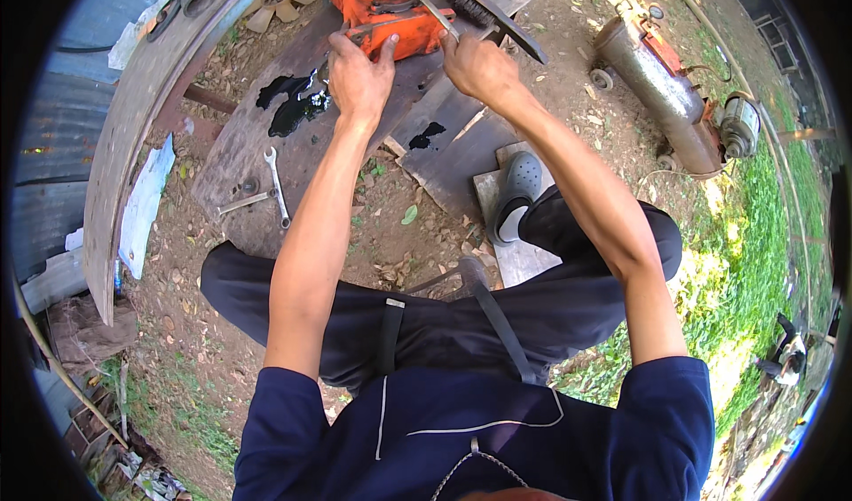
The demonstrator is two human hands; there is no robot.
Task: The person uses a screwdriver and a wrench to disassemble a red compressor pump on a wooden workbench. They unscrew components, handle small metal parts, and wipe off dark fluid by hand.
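Gripping a metal tool, the right hand is angling it up in front of the orange machine. Left hand is reaching to the machine's near side, thumb and fingers spread by a thin bar; can't tell if it's pinching that. Machine is sitting at the board's far end, brush lying just right. Wrench is lying nearer the person, black fluid pooling between.
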